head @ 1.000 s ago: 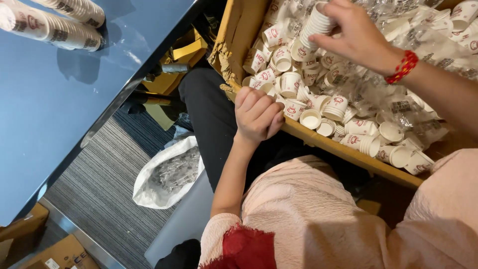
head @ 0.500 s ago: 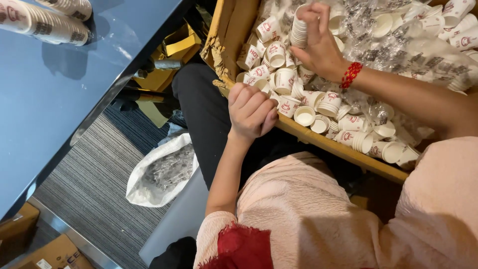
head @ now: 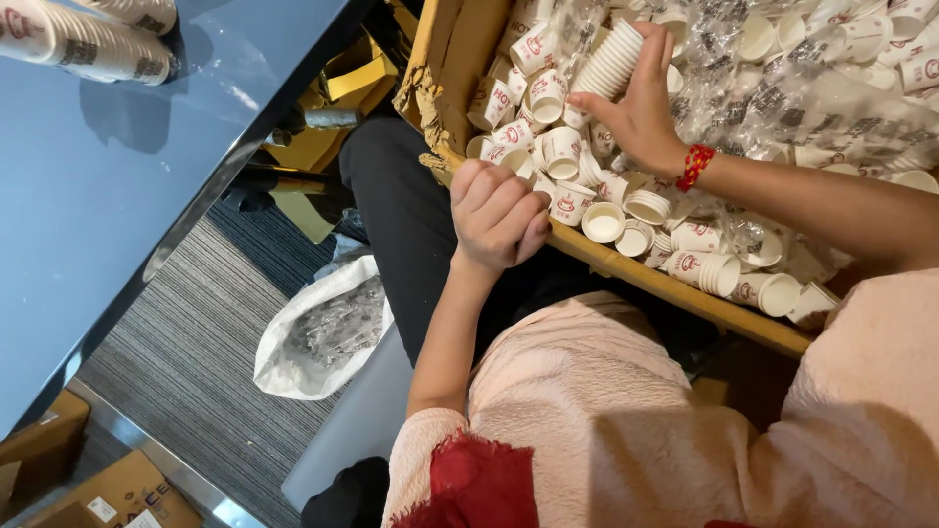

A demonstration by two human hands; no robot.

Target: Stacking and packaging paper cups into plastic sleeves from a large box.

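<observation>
Cup stack (head: pixel 608 65) tilted, long axis up-right, rt hand (head: pixel 641 108) fingers clamped on it; left hand (head: pixel 497 215) fisted.

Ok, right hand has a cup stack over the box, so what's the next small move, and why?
Probably lower the stack of paper cups in the right hand onto a loose cup below: single cups lie scattered in the cardboard box, while the left hand rests closed on its edge.

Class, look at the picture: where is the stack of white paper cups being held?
In the head view, upper middle: the right hand holds the stack of cups over the cardboard box of loose cups.
</observation>
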